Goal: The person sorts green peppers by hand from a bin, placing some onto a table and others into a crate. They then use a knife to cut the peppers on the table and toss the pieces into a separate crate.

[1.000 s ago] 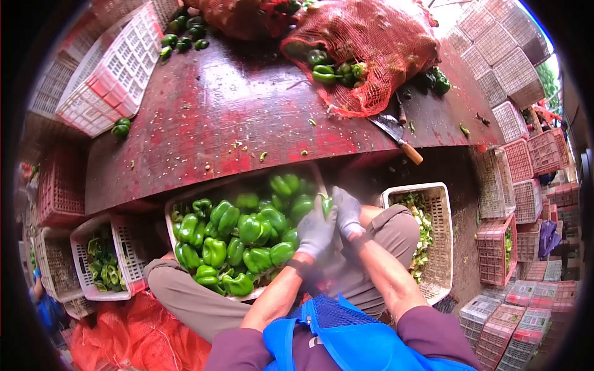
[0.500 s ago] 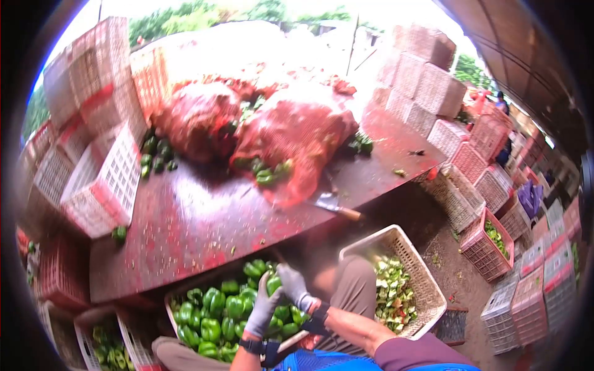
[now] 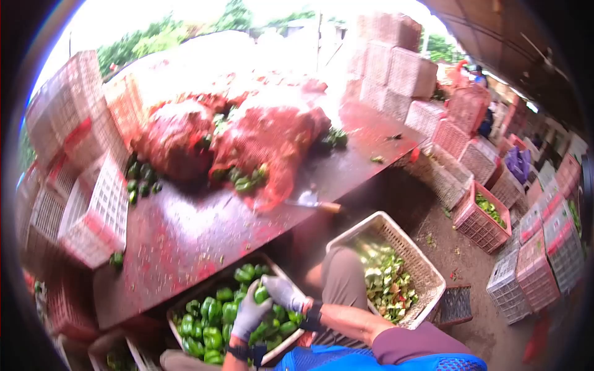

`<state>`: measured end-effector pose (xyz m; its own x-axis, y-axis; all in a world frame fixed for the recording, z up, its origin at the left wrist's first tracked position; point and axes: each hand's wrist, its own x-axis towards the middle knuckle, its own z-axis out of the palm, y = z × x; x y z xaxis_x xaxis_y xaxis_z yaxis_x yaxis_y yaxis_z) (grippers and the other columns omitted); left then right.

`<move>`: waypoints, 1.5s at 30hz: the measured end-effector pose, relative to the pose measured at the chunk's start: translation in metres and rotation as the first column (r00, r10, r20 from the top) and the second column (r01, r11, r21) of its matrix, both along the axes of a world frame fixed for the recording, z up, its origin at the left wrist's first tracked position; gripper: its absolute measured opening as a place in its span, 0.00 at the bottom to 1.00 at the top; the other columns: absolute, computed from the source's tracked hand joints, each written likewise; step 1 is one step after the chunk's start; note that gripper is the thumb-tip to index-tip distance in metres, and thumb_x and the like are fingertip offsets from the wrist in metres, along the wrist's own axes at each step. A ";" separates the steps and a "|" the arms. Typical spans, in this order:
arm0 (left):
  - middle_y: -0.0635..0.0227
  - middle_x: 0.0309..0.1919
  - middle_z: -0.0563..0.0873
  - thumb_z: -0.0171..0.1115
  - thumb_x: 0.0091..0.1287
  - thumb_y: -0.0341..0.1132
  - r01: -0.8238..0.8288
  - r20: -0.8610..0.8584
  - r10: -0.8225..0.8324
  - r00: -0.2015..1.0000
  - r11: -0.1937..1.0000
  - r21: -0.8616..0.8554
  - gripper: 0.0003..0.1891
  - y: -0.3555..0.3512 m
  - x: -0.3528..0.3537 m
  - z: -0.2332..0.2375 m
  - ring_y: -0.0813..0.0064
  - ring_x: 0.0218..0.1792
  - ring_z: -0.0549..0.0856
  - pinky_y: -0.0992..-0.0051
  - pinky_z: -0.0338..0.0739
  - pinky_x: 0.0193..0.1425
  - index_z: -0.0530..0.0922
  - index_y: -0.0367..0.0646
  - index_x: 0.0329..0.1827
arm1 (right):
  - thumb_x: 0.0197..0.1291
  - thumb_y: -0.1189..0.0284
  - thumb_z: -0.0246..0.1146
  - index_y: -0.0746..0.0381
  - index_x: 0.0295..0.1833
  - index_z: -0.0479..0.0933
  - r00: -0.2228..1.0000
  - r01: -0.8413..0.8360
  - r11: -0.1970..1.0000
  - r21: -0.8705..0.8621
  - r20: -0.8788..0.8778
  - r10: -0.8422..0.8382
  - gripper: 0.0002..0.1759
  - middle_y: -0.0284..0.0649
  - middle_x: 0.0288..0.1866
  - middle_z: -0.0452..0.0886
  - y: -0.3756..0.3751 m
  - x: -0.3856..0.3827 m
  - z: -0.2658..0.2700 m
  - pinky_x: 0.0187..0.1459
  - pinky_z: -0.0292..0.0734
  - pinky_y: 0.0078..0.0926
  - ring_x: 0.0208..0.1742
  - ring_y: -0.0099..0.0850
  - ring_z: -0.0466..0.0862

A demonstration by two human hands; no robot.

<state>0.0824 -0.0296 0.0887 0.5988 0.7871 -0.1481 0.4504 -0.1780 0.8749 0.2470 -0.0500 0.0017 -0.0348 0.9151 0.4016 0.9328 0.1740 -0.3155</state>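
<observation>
My left hand (image 3: 250, 316), in a grey glove, is closed around a green bell pepper (image 3: 262, 294). From the other side my right hand (image 3: 283, 292), also gloved, presses its fingers to the top of the same pepper. Whether a small tool is hidden in the right fingers I cannot make out. Just below both hands is a crate (image 3: 276, 350) full of green bell peppers (image 3: 213, 337). By my knee, on the right, stands a pale crate (image 3: 427, 304) holding chopped green and whitish pepper pieces (image 3: 387, 281).
A reddish table (image 3: 167, 263) spans the front, bearing red mesh sacks (image 3: 269, 139) of peppers and a wooden-handled blade (image 3: 309, 201). Stacked crates rise at left (image 3: 102, 213) and right (image 3: 396, 68). A person (image 3: 480, 77) is far back at right.
The view has shifted, so the table and crates sit differently in it. Both hands stay together on a pepper and appear slightly farther left and lower.
</observation>
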 end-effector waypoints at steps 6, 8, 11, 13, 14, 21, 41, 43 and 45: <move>0.48 0.52 0.86 0.70 0.56 0.40 0.182 -0.575 0.051 0.816 0.922 0.341 0.35 0.007 -0.011 0.031 0.50 0.47 0.87 0.58 0.81 0.53 0.71 0.48 0.70 | 0.67 0.70 0.52 0.60 0.40 0.79 0.941 -0.023 0.934 -0.356 -0.322 -0.100 0.10 0.48 0.30 0.82 -0.021 -0.017 0.060 0.33 0.77 0.45 0.34 0.48 0.85; 0.49 0.52 0.86 0.70 0.56 0.39 0.129 -0.561 0.079 0.824 0.938 0.321 0.34 0.010 -0.021 0.013 0.50 0.49 0.87 0.58 0.81 0.53 0.72 0.49 0.69 | 0.72 0.59 0.48 0.61 0.35 0.79 0.937 -0.156 0.900 -0.408 -0.350 0.003 0.21 0.53 0.37 0.83 -0.024 -0.029 0.069 0.42 0.74 0.53 0.39 0.56 0.83; 0.61 0.52 0.86 0.66 0.65 0.42 -0.170 -0.004 0.171 0.985 0.973 -0.159 0.27 0.025 -0.047 -0.014 0.63 0.49 0.88 0.66 0.83 0.51 0.73 0.43 0.67 | 0.72 0.56 0.50 0.61 0.33 0.79 0.717 -0.018 0.935 -0.355 -0.656 -0.236 0.23 0.53 0.35 0.84 -0.008 -0.025 0.057 0.42 0.74 0.51 0.40 0.56 0.82; 0.67 0.50 0.85 0.62 0.71 0.41 0.126 0.549 0.329 0.768 0.764 -0.633 0.23 0.024 -0.061 -0.023 0.69 0.49 0.86 0.65 0.84 0.51 0.73 0.42 0.66 | 0.72 0.57 0.53 0.62 0.39 0.80 0.641 0.113 0.940 -0.322 -0.699 -0.316 0.20 0.49 0.37 0.84 -0.001 -0.024 0.042 0.46 0.75 0.46 0.40 0.51 0.83; 0.69 0.48 0.83 0.61 0.71 0.42 0.129 0.550 0.403 0.732 0.710 -0.692 0.24 0.014 -0.062 -0.004 0.75 0.47 0.85 0.72 0.82 0.50 0.72 0.41 0.66 | 0.71 0.59 0.56 0.63 0.46 0.80 0.704 0.045 0.972 -0.228 -0.684 -0.193 0.18 0.51 0.42 0.83 0.003 -0.028 0.030 0.50 0.76 0.44 0.46 0.51 0.82; 0.66 0.61 0.79 0.64 0.70 0.39 0.191 0.569 0.378 0.730 0.686 -0.702 0.36 0.019 -0.051 -0.033 0.70 0.56 0.82 0.63 0.82 0.58 0.58 0.46 0.79 | 0.62 0.65 0.65 0.60 0.70 0.69 0.831 -0.283 0.959 -0.018 -0.504 0.236 0.32 0.55 0.60 0.79 -0.010 -0.013 0.083 0.62 0.74 0.41 0.62 0.50 0.79; 0.59 0.44 0.89 0.54 0.76 0.37 -0.154 0.226 0.157 0.961 0.988 -0.031 0.16 -0.031 -0.026 0.013 0.69 0.43 0.84 0.69 0.80 0.51 0.84 0.34 0.51 | 0.52 0.61 0.65 0.60 0.32 0.84 0.941 -0.166 0.963 -0.210 -0.326 0.091 0.13 0.46 0.28 0.84 -0.059 -0.027 0.131 0.34 0.76 0.46 0.31 0.46 0.84; 0.59 0.45 0.89 0.53 0.76 0.37 -0.134 0.238 0.139 0.961 0.990 -0.038 0.15 -0.031 -0.031 0.008 0.69 0.44 0.84 0.69 0.79 0.51 0.84 0.34 0.51 | 0.53 0.60 0.65 0.61 0.31 0.83 0.878 -0.209 0.941 -0.264 -0.475 0.061 0.14 0.46 0.27 0.84 -0.065 -0.024 0.136 0.34 0.76 0.43 0.30 0.43 0.83; 0.58 0.47 0.89 0.53 0.77 0.37 -0.138 0.260 0.155 0.953 0.987 -0.083 0.16 -0.028 -0.033 -0.002 0.69 0.46 0.84 0.69 0.79 0.53 0.84 0.34 0.52 | 0.51 0.62 0.66 0.61 0.32 0.81 0.759 -0.290 0.919 -0.268 -0.649 0.051 0.13 0.45 0.26 0.83 -0.055 -0.023 0.114 0.34 0.75 0.39 0.30 0.39 0.84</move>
<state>0.0495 -0.0573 0.0867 0.5023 0.8632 -0.0518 0.2176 -0.0682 0.9736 0.2245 -0.1046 0.1160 -0.0583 0.9963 0.0635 0.4739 0.0836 -0.8766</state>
